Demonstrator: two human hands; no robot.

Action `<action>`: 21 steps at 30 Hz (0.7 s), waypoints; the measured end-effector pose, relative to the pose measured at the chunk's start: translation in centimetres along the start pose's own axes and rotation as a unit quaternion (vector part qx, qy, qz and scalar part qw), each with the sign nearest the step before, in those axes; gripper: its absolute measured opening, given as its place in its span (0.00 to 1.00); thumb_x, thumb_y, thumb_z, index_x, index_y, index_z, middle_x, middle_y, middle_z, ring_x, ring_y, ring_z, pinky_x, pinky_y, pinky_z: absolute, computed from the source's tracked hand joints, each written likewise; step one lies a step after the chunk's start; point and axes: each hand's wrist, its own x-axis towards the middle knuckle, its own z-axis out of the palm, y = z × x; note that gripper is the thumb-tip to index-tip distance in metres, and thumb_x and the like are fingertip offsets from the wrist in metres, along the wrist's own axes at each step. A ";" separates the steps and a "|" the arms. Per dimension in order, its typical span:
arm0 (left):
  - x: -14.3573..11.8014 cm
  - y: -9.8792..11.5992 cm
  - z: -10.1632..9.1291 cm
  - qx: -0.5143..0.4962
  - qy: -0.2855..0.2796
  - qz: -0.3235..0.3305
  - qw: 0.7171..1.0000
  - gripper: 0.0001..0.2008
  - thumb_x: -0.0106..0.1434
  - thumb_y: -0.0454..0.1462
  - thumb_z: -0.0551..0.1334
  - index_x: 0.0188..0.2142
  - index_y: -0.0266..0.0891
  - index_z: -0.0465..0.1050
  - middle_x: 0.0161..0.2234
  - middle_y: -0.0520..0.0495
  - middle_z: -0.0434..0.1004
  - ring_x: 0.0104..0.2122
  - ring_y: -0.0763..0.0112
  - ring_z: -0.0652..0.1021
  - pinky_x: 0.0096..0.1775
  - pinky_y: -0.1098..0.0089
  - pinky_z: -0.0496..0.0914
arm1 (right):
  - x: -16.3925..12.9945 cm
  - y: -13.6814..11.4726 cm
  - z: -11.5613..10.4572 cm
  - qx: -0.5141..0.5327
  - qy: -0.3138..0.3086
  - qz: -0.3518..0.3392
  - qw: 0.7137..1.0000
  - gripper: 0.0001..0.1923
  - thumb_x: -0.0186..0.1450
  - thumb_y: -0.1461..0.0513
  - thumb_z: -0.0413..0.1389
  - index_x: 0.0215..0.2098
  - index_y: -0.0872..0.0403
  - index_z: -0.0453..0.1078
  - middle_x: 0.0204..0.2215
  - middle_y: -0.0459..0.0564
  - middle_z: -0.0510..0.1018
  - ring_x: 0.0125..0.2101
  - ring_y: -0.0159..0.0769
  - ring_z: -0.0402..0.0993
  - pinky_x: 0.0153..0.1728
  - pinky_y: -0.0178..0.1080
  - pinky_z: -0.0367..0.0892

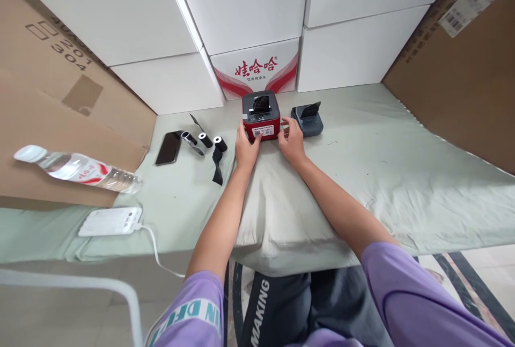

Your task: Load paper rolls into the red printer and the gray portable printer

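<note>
A small boxy printer (pixel 261 116), red with a dark grey top and a white label on its front, sits on the cloth-covered surface; a black strip stands up from its top slot. My left hand (pixel 245 146) grips its left side, thumb across the front by the label. Close to the right side is my right hand (pixel 292 142), its fingers bent and apart, at or just off the casing; contact cannot be made out. Just right of that hand lies a dark blue-grey device (pixel 311 126) with a black piece sticking up from it.
To the left are a phone (pixel 169 147), several small black rolls (pixel 205 140), one trailing a black strip (pixel 217 167), and a white power bank (pixel 110 222) with a cable. A water bottle (pixel 80 169) appears at far left. White boxes (pixel 257 4) line the back; cardboard cartons (pixel 462 68) flank the sides.
</note>
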 end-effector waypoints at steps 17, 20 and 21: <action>-0.2 1.4 -0.4 0.014 0.030 -0.020 0.999 0.37 0.62 0.41 0.71 0.68 0.43 0.61 0.61 0.36 0.72 0.61 0.52 0.75 0.60 0.56 0.72 | 1.9 0.8 -5.3 -0.258 0.151 0.195 0.934 0.43 0.56 0.54 0.62 0.65 0.59 0.54 0.58 0.67 0.66 0.60 0.58 0.63 0.63 0.60 0.60; -0.2 1.3 -0.4 0.013 0.029 -0.024 0.999 0.36 0.62 0.40 0.70 0.67 0.43 0.62 0.60 0.36 0.73 0.59 0.53 0.76 0.59 0.57 0.74 | 1.8 1.4 -5.0 -0.281 0.075 0.232 0.928 0.52 0.53 0.52 0.65 0.69 0.59 0.50 0.59 0.67 0.68 0.61 0.59 0.65 0.64 0.60 0.59; -0.2 1.4 -0.4 0.013 0.028 -0.025 0.999 0.35 0.62 0.40 0.70 0.67 0.43 0.62 0.60 0.36 0.73 0.59 0.53 0.76 0.58 0.57 0.74 | 1.7 1.7 -4.9 -0.281 0.060 0.227 0.931 0.53 0.53 0.52 0.66 0.69 0.59 0.50 0.59 0.67 0.68 0.60 0.58 0.65 0.64 0.59 0.59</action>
